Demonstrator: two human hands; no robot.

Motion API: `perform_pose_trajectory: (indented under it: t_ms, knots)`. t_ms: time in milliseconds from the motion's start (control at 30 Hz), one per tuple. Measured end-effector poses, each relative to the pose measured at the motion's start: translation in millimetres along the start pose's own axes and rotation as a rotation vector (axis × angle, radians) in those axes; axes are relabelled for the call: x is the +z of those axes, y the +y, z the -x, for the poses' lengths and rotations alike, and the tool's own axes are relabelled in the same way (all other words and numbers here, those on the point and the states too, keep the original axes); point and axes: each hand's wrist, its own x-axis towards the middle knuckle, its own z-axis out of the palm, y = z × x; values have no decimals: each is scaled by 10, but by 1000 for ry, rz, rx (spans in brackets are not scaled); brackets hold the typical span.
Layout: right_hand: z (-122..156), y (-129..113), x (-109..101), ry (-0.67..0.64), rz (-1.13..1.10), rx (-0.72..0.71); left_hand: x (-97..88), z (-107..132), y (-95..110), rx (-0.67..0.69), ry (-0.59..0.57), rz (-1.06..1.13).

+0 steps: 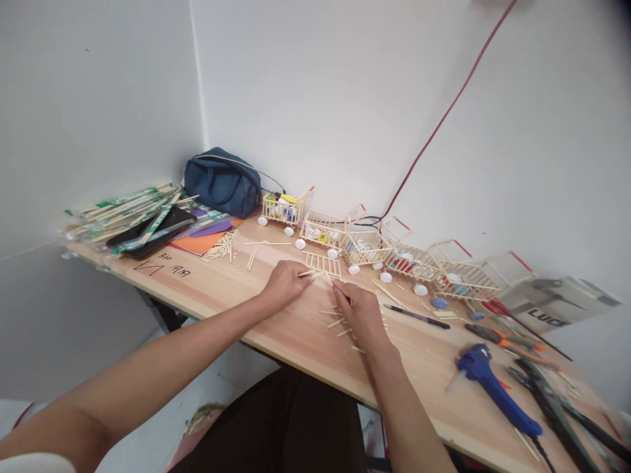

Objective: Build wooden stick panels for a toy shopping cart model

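My left hand (pixel 284 286) pinches a short thin wooden stick (pixel 306 272) over the middle of the table. Close by on its right, my right hand (pixel 361 314) is closed, with a second short wooden stick (pixel 328 278) at its fingertips. The two sticks slant toward each other; whether they touch I cannot tell. Just beyond the fingers lies a flat ladder-like panel (pixel 323 263) made of sticks. Several stick pieces (pixel 336 322) stretch in a row beneath my right hand, partly hidden by it.
Several small stick-built carts (pixel 367 248) with white wheels line the wall side. A black pen (pixel 417 316), blue glue gun (pixel 500 391) and orange-handled pliers (pixel 513 341) lie right. At left are wrapped chopsticks (pixel 125 207), a blue pouch (pixel 221 180) and cut sticks (pixel 223 245).
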Motion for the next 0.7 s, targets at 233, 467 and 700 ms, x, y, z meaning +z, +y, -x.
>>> perform_pose_trajectory:
  t_ms: [233, 467, 700]
  knots:
    - [-1, -6, -1, 9, 10, -8, -2, 2, 11, -15, 3, 11]
    - [2, 3, 0, 2, -3, -7, -11, 2, 26, -3, -3, -1]
    - [-1, 4, -2, 2, -3, 3, -10, 0, 19, -5, -8, 1]
